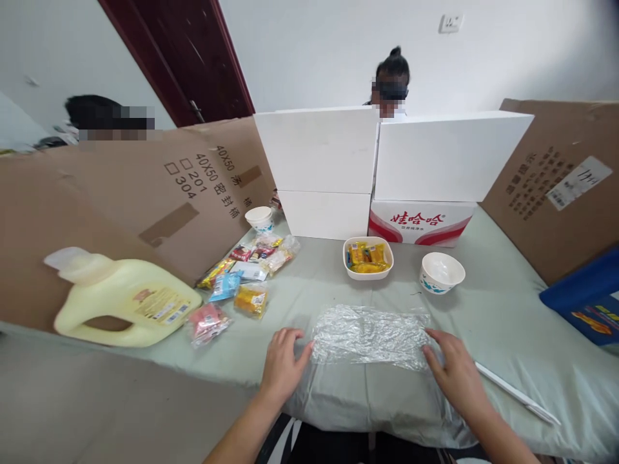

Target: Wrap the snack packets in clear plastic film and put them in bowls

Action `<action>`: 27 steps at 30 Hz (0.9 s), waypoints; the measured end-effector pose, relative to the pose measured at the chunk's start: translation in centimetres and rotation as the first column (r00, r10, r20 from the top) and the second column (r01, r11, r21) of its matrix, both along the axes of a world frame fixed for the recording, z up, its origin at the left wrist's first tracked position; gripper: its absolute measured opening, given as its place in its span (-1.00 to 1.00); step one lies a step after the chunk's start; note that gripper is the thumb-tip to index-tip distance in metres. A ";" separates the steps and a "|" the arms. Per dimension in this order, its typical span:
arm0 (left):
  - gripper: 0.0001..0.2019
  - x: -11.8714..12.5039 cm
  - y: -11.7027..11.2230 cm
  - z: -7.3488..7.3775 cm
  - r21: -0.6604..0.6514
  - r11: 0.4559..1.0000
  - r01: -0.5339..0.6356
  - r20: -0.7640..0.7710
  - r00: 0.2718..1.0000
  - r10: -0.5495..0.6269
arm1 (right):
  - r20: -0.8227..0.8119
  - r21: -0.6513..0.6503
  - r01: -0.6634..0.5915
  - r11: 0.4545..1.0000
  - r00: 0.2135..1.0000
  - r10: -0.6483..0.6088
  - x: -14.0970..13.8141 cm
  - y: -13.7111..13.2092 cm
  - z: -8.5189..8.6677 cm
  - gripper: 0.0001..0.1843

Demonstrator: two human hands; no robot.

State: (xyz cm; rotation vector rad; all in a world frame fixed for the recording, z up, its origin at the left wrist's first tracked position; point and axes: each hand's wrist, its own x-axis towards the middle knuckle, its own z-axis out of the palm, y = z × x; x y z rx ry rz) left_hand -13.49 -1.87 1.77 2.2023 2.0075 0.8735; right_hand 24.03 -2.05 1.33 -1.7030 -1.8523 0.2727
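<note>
A crinkled sheet of clear plastic film (370, 335) lies flat near the table's front edge. At its left edge is my left hand (284, 364), thumb and fingers apart, the thumb tip at the film. My right hand (454, 370) is at the opposite edge, with fingertips touching or just beside the film and a gap between thumb and index finger. Behind the film stands a white dish (368, 276) holding several yellow packets (367, 256). A white bowl with a blue pattern (441, 272) is to the dish's right.
Several snack packets (251, 300) and a paper bowl (260, 219) are on the left, beside a pale yellow jug (145, 303) lying down. White boxes (324, 151) and cardboard panels (193, 187) wall the table. A thin white stick (517, 393) and blue container (585, 303) are right. Two people sit beyond.
</note>
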 end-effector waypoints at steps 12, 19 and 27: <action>-0.82 2.8 -1.6 -1.6 0.123 0.905 0.408 -0.089 0.912 -0.400 | -0.301 -0.347 0.210 0.914 0.898 -0.321 0.7 -2.8 -1.1 -0.45; -0.77 2.1 -0.8 -1.0 0.141 0.871 0.471 -0.115 0.881 -0.458 | -0.585 -0.397 0.083 0.914 0.745 -0.322 0.9 -2.5 -0.1 -0.57; -0.73 1.8 -1.2 -0.5 0.095 0.873 0.479 -0.112 0.876 -0.468 | -0.520 -0.304 -0.012 0.953 0.840 -0.156 2.6 -4.6 0.2 -0.58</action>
